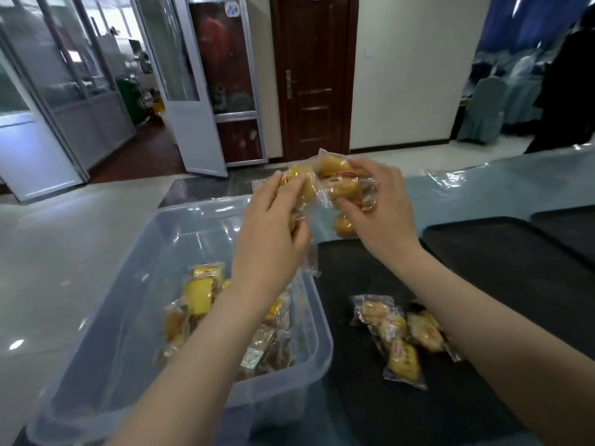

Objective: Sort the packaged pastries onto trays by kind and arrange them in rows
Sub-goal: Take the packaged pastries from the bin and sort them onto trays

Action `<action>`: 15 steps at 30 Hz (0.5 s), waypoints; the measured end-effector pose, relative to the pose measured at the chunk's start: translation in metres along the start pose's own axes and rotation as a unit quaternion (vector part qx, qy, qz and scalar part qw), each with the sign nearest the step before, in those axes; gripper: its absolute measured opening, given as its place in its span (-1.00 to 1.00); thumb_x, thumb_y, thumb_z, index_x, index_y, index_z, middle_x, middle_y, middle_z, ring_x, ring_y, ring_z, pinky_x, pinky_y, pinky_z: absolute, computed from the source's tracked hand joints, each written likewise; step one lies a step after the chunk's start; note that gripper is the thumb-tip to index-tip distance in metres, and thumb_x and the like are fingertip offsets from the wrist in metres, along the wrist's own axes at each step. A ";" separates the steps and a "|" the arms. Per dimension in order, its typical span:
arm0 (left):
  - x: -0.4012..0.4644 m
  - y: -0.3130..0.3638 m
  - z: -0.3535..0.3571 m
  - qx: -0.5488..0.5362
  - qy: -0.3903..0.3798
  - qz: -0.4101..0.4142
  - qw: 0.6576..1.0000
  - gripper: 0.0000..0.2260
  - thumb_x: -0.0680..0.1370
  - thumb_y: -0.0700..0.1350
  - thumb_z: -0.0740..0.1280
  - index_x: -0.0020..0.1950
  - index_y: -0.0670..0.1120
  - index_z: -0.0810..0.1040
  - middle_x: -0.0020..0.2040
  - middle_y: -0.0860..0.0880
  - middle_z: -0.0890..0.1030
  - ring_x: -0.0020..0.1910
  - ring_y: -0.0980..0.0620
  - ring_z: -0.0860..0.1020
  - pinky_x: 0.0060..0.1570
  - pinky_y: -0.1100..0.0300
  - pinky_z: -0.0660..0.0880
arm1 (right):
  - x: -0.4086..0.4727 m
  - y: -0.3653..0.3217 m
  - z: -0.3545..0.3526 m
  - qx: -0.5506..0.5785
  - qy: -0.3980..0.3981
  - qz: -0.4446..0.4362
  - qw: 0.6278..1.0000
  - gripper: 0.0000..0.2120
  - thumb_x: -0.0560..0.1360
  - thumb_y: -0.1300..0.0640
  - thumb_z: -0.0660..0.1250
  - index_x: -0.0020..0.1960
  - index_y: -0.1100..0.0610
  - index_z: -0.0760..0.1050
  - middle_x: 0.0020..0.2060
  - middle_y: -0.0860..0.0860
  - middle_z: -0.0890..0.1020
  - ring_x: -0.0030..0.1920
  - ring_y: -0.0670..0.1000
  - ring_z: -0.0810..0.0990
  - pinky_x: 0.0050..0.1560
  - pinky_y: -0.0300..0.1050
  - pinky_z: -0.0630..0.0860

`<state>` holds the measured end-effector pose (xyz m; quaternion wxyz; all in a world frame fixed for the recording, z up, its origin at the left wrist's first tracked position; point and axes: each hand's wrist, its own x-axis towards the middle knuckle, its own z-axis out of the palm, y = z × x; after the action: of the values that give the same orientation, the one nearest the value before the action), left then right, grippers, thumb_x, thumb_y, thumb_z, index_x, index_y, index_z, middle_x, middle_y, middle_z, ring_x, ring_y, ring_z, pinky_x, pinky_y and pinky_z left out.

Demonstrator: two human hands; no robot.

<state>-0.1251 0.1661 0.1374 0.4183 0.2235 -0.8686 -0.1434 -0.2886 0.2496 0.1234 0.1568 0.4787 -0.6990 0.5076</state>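
Packaged pastries (pixel 335 185), golden buns sealed in clear wrappers, are held up in both hands near the centre of the view, above the gap between a bin and a tray. At about eleven o'clock from centre, the left hand (pixel 273 233) pinches one wrapped bun with a yellow label, fingers curled around it. Just beside it at one o'clock, the right hand (pixel 383 207) grips a small cluster of several wrapped buns, fingers curled over the top and thumb underneath. The two handfuls touch each other. Below the left forearm, at seven o'clock, sits a translucent plastic bin (pixel 128 284) containing more wrapped pastries (pixel 199 294), some yellow and some dark brown. At five o'clock lies a black tray (pixel 354 413), and on it rest three wrapped yellow buns (pixel 402 336), lying close together in a loose group, partly hidden by the right forearm. A second black tray (pixel 515 252) sits at three o'clock, and the edge of a third (pixel 570 220) shows beyond it. The trays rest on a table under a clear plastic cover (pixel 483 188).
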 end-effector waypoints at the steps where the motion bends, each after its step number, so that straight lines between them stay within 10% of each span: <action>1: -0.001 0.012 0.013 -0.007 -0.006 0.005 1.000 -0.47 0.51 -0.13 0.27 0.46 0.10 0.26 0.46 0.04 0.26 0.41 0.09 0.23 0.32 0.31 0.16 | -0.005 0.012 -0.013 -0.012 0.000 0.002 1.000 -0.48 0.46 0.07 0.43 0.36 -0.03 0.34 0.24 0.05 0.39 0.07 -0.32 0.26 0.03 -0.62 0.24; 7: -0.013 0.071 0.108 -0.019 -0.109 -0.005 0.994 -0.46 0.51 -0.17 0.30 0.47 0.08 0.28 0.47 -0.04 0.28 0.43 -0.01 0.23 0.36 0.13 0.21 | -0.045 0.114 -0.086 -0.119 -0.042 0.042 0.991 -0.52 0.50 0.12 0.37 0.36 -0.08 0.32 0.29 0.08 0.32 0.18 0.03 0.40 0.05 -0.21 0.38; 15: -0.077 0.091 0.230 -0.042 -0.242 -0.137 0.960 -0.48 0.55 -0.16 0.25 0.46 0.18 0.25 0.51 0.08 0.17 0.49 0.06 0.10 0.44 0.09 0.15 | -0.107 0.241 -0.125 -0.115 -0.170 0.166 0.965 -0.43 0.51 0.09 0.37 0.39 -0.26 0.21 0.32 -0.08 0.28 0.20 -0.07 0.41 0.08 -0.16 0.42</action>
<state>-0.2887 0.2978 -0.0136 0.1810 0.2816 -0.8981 -0.2852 -0.4692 0.4177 -0.0327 0.0032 0.4137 -0.8386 0.3544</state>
